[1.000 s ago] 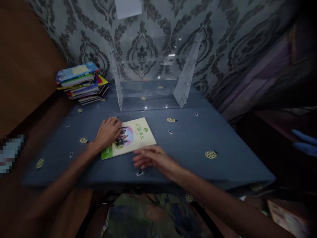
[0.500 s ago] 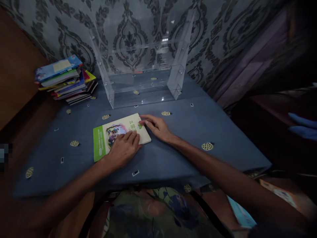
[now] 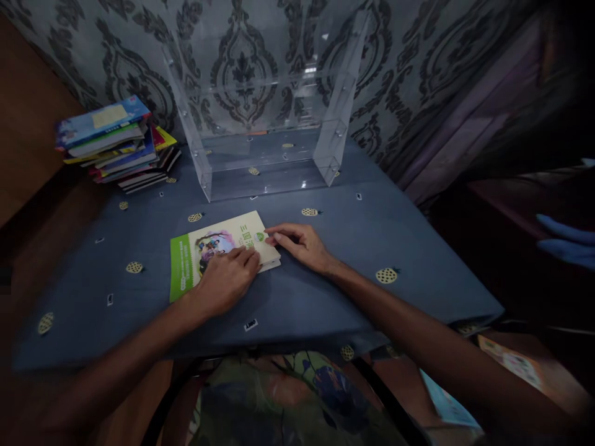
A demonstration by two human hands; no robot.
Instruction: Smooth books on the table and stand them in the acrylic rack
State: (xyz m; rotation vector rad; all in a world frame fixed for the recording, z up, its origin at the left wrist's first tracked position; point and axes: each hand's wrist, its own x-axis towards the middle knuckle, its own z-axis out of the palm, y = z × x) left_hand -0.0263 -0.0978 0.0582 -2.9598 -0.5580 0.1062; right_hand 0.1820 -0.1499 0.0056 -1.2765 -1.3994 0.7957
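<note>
With the left hand (image 3: 227,279) laid over the book (image 3: 237,232) and the right hand (image 3: 304,248) at its edge, the step looks like steadying with one and working the edge with the other. That is best done with light, even pressure from the left fingers, so the cover does not crease or slide on the worktop (image 3: 334,297), and with the right fingertips meeting the edge squarely rather than digging into the corner. The left hand is loosely bent, fingers resting on the cover, its thumb hidden, so I cannot tell whether it grips anything. The right hand is half curled, thumb and forefinger close together at the edge; whether they pinch any pages cannot be told. The book lies under the left hand and just left of the right, a thin paperback, pale cream with a green band (image 3: 180,269) left of the left fingers and a round, pinkish picture (image 3: 214,243) just beyond them. Its near right corner looks slightly parted.
</note>
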